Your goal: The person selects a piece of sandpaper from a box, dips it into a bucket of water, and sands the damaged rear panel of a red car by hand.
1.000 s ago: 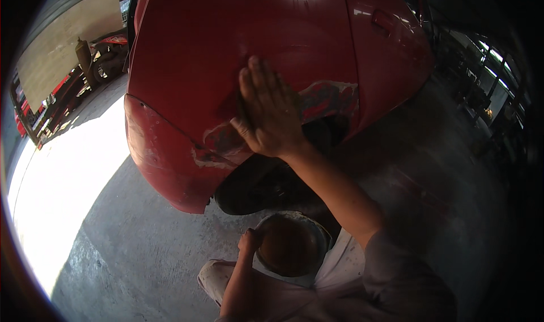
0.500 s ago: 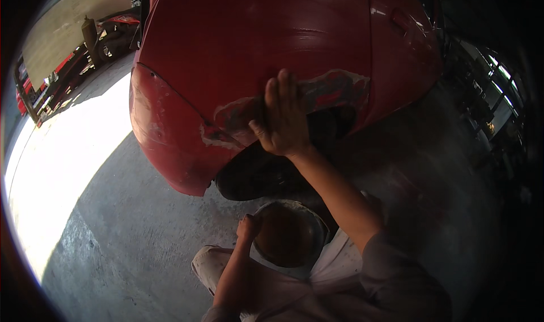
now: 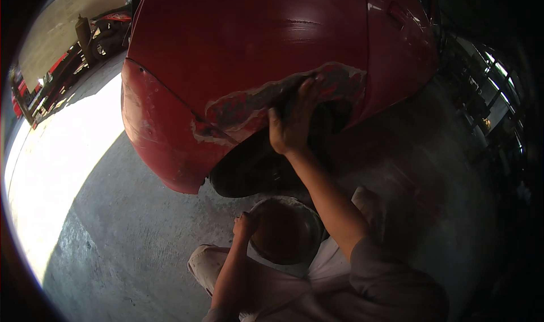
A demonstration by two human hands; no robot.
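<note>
My right hand (image 3: 296,118) lies open with fingers stretched out against the red car fender (image 3: 238,56), just above the wheel arch. Under and beside it runs a rough grey sanded patch (image 3: 241,109) with pale edges and red spots showing through. Whether anything thin sits beneath the palm is hidden. Below, the dark tyre (image 3: 249,172) shows in the arch. My left hand (image 3: 243,225) is closed beside the left rim of a round bucket (image 3: 286,231) with dark contents, between my knees. What its fingers hold, if anything, cannot be made out.
Concrete floor (image 3: 136,225) spreads to the left, with a bright sunlit strip (image 3: 62,175). A large pale panel (image 3: 62,33) and a gas cylinder (image 3: 83,32) stand at the far left. Dark metal racks (image 3: 498,95) stand at the right.
My right hand has slid right and down along the grey patch, its fingers now tilting to the right. The left hand stays beside the bucket. The view has shifted slightly.
</note>
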